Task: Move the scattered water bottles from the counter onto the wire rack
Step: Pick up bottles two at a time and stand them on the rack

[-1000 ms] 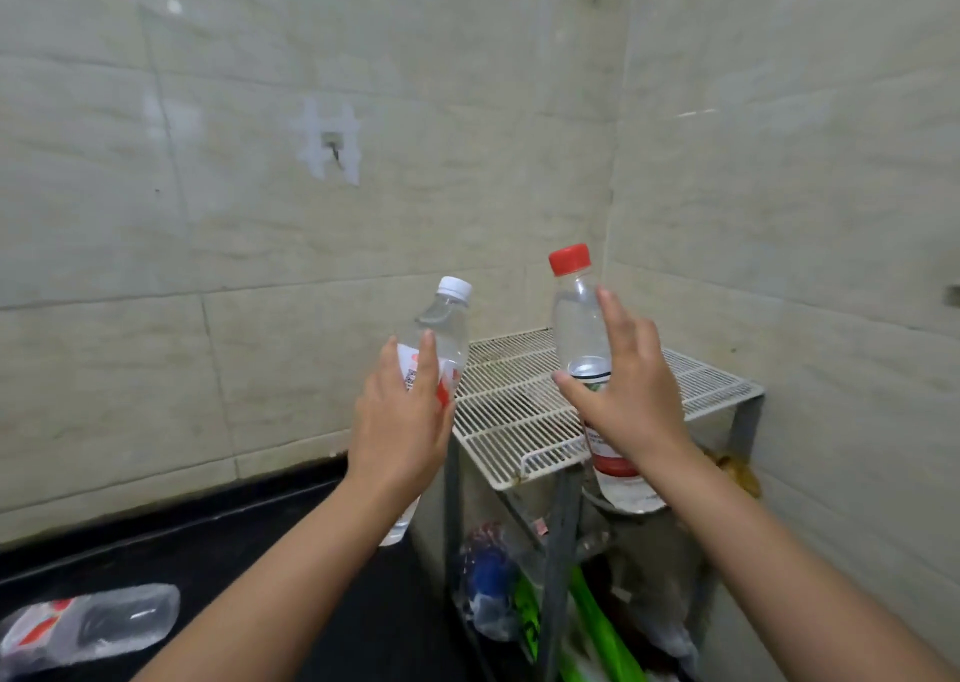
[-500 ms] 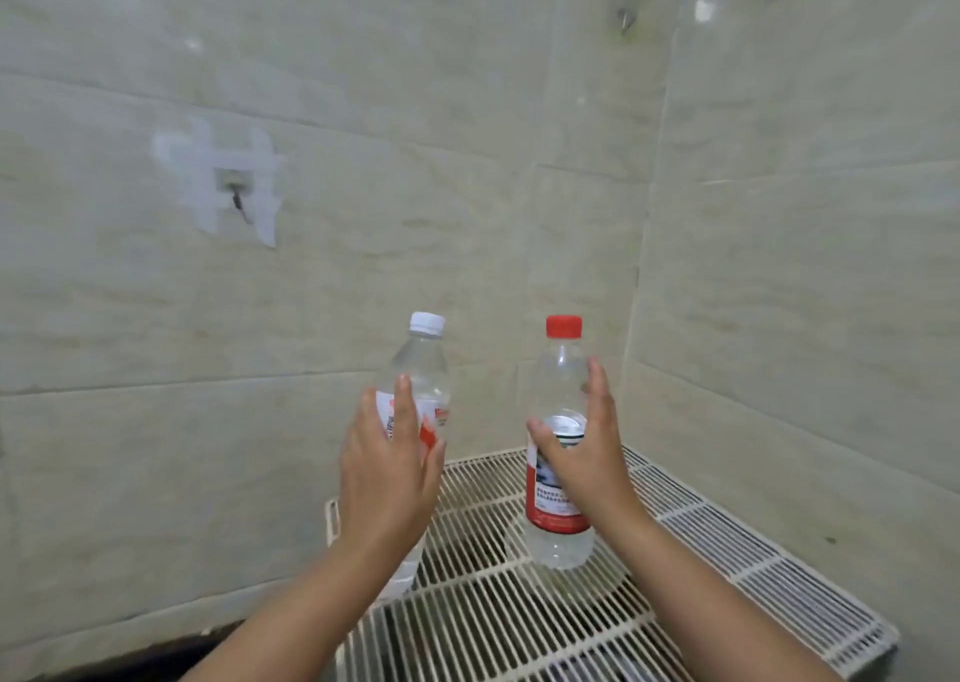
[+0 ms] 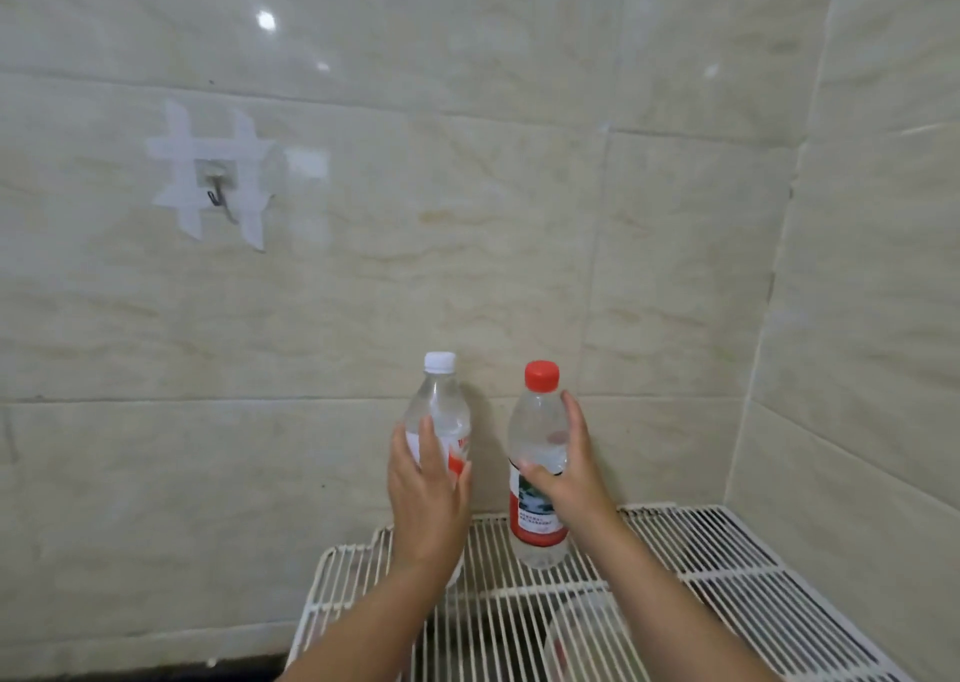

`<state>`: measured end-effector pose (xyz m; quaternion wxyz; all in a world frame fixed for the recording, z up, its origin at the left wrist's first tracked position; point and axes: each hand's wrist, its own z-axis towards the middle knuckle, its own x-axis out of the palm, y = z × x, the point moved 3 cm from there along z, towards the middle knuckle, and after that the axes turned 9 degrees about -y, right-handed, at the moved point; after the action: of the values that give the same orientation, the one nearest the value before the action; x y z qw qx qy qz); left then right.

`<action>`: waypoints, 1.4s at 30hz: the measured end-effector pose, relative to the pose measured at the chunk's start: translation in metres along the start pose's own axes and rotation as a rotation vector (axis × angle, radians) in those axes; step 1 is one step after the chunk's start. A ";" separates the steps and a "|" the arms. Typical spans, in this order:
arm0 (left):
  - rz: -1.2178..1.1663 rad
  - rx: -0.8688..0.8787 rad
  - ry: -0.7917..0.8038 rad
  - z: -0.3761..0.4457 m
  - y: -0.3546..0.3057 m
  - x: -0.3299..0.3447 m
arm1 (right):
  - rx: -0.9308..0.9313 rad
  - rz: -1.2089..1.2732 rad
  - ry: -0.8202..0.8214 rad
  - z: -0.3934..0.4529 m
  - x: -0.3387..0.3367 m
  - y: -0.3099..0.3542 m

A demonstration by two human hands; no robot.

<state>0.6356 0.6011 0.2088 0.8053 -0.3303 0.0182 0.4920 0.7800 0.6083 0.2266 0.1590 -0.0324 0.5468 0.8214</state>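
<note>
Both bottles stand upright at the far edge of the wire rack (image 3: 727, 551): left hand (image 3: 426, 499) wraps the white-capped bottle (image 3: 439, 416), right hand (image 3: 571, 478) grips the red-capped bottle (image 3: 537, 452).

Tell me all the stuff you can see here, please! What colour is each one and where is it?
white-capped bottle: one, clear with a white cap, upright at the rack's back left, held.
red-capped bottle: one, clear with a red cap and red label, upright on the rack, right of the other.
wire rack: one, white, bottom of view in the wall corner.
wall hook: one, metal, taped to the left wall with white strips.
wall tiles: many, beige, behind and to the right.
left hand: one, wrapped around the white-capped bottle.
right hand: one, gripping the red-capped bottle.
</note>
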 end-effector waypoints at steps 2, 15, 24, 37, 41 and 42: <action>-0.024 -0.005 -0.026 -0.006 0.005 0.006 | 0.045 0.051 0.066 0.006 -0.002 -0.003; -0.130 -0.157 0.063 0.009 -0.002 -0.040 | 0.031 -0.230 -0.142 0.038 -0.016 0.038; -0.173 -0.079 0.501 0.087 -0.030 -0.046 | -0.243 -0.952 -0.011 0.062 -0.013 0.082; 0.011 -0.218 0.248 0.082 -0.026 -0.053 | -0.328 -0.860 0.227 0.044 -0.007 0.102; -0.179 -0.163 0.482 0.082 -0.027 -0.060 | -0.335 -1.150 0.077 0.039 -0.005 0.104; -0.202 -0.153 0.519 0.082 -0.024 -0.063 | -0.335 -1.159 0.089 0.038 -0.004 0.104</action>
<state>0.5981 0.5896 0.3081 0.7913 -0.5052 0.1533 0.3084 0.7573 0.6052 0.3353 0.5504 -0.3838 0.3094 0.6738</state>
